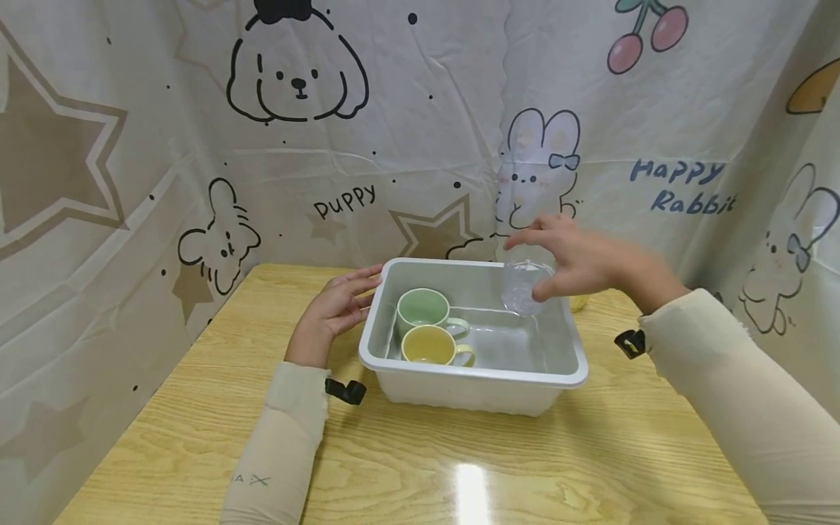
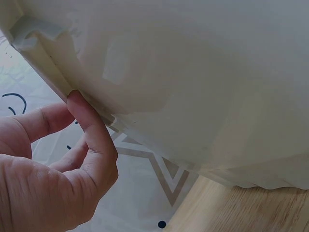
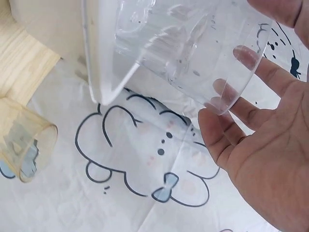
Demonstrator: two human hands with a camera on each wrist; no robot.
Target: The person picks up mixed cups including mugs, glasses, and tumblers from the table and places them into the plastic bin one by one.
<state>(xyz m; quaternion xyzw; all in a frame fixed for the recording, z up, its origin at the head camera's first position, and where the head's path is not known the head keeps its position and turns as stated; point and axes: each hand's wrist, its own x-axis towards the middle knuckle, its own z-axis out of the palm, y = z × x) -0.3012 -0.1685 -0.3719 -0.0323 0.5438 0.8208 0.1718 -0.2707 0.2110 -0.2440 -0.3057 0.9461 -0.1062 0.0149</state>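
Observation:
A clear cup [image 1: 520,292] is held by my right hand [image 1: 580,255], with thumb and fingers around its upper part. The cup is partly inside the white tub [image 1: 472,408], by its back right corner; whether it touches the floor of the tub I cannot tell. My left hand [image 1: 336,306] rests against the outer left side of the tub, its fingers touching the rim near the back corner. On the left inside the tub stand a green mug [image 1: 420,310] and, in front of it, a yellow mug [image 1: 426,343], both upright with handles toward the right.
Just outside the tub's right side stands an amber see-through cup [image 3: 29,145], mostly hidden in the head view. The wooden table [image 1: 394,467] extends in front of the tub. A printed cloth [image 1: 407,146] hangs close behind and along both sides.

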